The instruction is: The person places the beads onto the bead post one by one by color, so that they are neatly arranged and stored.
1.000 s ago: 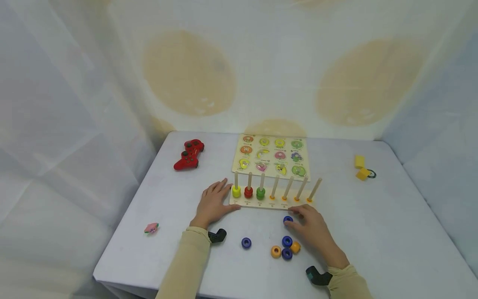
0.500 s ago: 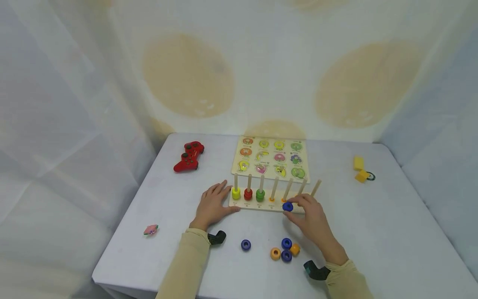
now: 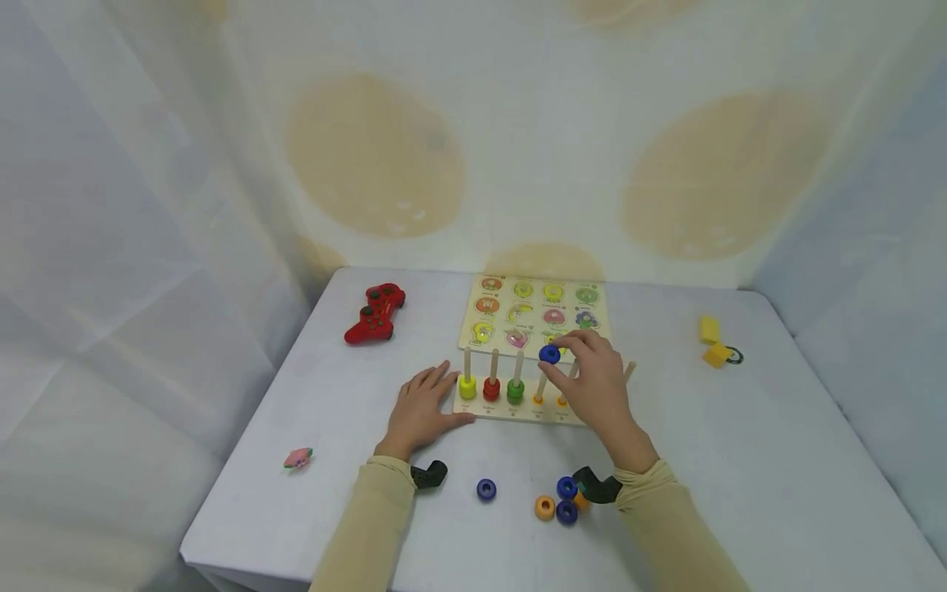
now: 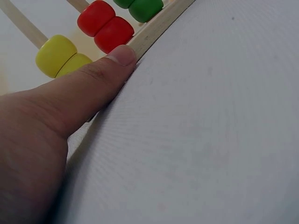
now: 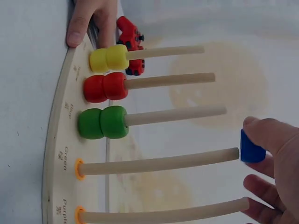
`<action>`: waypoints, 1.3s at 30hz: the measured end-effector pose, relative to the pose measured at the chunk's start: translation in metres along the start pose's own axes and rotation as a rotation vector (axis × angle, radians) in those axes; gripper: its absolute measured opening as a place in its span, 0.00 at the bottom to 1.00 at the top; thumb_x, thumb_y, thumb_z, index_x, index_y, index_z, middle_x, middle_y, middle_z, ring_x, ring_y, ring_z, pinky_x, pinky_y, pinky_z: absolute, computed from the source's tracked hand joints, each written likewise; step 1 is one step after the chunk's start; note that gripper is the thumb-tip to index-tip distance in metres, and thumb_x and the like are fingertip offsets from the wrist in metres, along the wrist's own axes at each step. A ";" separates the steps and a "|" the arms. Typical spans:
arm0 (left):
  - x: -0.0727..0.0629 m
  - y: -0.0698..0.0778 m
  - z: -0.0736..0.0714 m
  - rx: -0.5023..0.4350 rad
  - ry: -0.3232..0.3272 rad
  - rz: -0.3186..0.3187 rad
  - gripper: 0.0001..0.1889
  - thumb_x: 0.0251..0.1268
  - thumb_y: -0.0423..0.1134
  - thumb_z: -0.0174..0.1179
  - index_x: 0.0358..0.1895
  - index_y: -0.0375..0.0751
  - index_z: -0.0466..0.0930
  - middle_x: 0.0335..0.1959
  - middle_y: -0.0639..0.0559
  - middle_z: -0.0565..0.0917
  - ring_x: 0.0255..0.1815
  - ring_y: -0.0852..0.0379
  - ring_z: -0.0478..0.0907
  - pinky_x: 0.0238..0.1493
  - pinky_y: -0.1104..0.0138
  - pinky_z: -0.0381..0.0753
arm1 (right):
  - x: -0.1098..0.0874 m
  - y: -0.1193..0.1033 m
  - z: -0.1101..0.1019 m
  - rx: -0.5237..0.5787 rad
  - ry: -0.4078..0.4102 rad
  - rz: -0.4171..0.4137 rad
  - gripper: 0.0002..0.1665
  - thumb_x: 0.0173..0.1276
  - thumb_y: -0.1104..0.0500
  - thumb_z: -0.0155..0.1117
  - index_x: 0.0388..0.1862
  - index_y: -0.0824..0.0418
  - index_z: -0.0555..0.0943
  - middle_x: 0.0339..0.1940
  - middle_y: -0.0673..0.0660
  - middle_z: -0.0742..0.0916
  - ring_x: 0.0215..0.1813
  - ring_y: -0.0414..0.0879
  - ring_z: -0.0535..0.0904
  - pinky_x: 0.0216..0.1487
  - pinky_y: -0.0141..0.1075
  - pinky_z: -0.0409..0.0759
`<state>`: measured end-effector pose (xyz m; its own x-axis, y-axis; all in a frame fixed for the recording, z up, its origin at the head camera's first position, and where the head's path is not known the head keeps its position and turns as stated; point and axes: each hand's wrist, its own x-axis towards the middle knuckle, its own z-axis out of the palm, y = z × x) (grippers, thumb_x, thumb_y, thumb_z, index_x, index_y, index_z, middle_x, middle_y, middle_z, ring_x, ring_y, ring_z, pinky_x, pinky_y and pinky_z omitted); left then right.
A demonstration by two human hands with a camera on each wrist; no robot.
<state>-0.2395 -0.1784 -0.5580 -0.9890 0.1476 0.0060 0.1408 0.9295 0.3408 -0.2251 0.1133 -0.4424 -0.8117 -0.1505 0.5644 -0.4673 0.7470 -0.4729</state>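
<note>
Since the earlier head frames, the blue ring [image 3: 549, 354] has risen from the surface [image 3: 710, 460] in front of the board [image 3: 527, 405] to the tip of the fourth peg [image 3: 542, 385], right of centre in the frame. The right hand [image 3: 598, 385] has travelled with it, pinching it between thumb and fingers. In the right wrist view the ring sits at the peg's end; whether the two touch cannot be told. The left hand [image 3: 422, 413] has kept its place, grasping nothing, fingers spread at the board's left end and thumb on its front edge, apparently as a steady.

The change appears to take the work from carrying to lining up: the fourth peg bears no ring, and threading is not yet done. Two yellow rings [image 3: 468, 387], two red rings [image 3: 491, 389] and two green rings [image 3: 515, 390] occupy the first three pegs.

Lower centre: a lone blue ring [image 3: 486, 490]; right of it, a cluster of two blue and two orange rings [image 3: 544, 508], one partly hidden by the right wrist camera [image 3: 598, 486].

Beyond: puzzle [image 3: 468, 327], upper centre; red controller [image 3: 375, 315], upper left; pink toy [image 3: 298, 458], lower left; yellow blocks [image 3: 709, 330], right.
</note>
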 end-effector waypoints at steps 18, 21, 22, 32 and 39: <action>0.000 0.003 -0.001 0.006 0.002 0.002 0.51 0.54 0.78 0.61 0.80 0.58 0.62 0.85 0.57 0.55 0.84 0.47 0.52 0.84 0.46 0.53 | 0.000 0.002 -0.001 -0.029 -0.081 0.087 0.25 0.63 0.52 0.78 0.55 0.62 0.86 0.54 0.63 0.84 0.57 0.61 0.79 0.57 0.57 0.77; 0.000 0.002 -0.001 0.013 0.008 0.010 0.51 0.54 0.78 0.60 0.79 0.58 0.62 0.84 0.57 0.55 0.84 0.47 0.52 0.83 0.46 0.54 | 0.000 0.003 -0.001 -0.024 -0.082 0.085 0.25 0.63 0.52 0.77 0.56 0.62 0.86 0.54 0.63 0.84 0.57 0.61 0.79 0.56 0.56 0.77; 0.000 0.001 0.000 0.014 0.010 0.011 0.51 0.54 0.79 0.60 0.79 0.58 0.62 0.84 0.57 0.55 0.84 0.47 0.52 0.83 0.46 0.54 | 0.000 0.003 -0.001 -0.024 -0.084 0.085 0.25 0.64 0.52 0.77 0.56 0.62 0.86 0.54 0.63 0.84 0.57 0.61 0.79 0.56 0.56 0.77; 0.000 0.002 0.000 0.009 0.005 0.011 0.51 0.54 0.79 0.60 0.79 0.58 0.62 0.85 0.57 0.55 0.84 0.47 0.52 0.83 0.46 0.53 | 0.000 0.002 -0.004 -0.035 -0.121 0.092 0.29 0.66 0.52 0.75 0.63 0.60 0.82 0.62 0.64 0.82 0.65 0.62 0.77 0.63 0.59 0.76; -0.001 0.003 -0.002 0.001 0.008 0.012 0.51 0.54 0.78 0.61 0.79 0.57 0.63 0.84 0.56 0.55 0.84 0.47 0.52 0.83 0.46 0.54 | 0.000 0.005 -0.003 -0.021 -0.113 0.076 0.21 0.66 0.56 0.74 0.56 0.61 0.86 0.60 0.64 0.83 0.64 0.63 0.77 0.64 0.60 0.75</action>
<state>-0.2379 -0.1766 -0.5550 -0.9875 0.1564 0.0172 0.1529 0.9280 0.3398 -0.2259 0.1188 -0.4428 -0.8794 -0.1636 0.4470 -0.3963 0.7720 -0.4970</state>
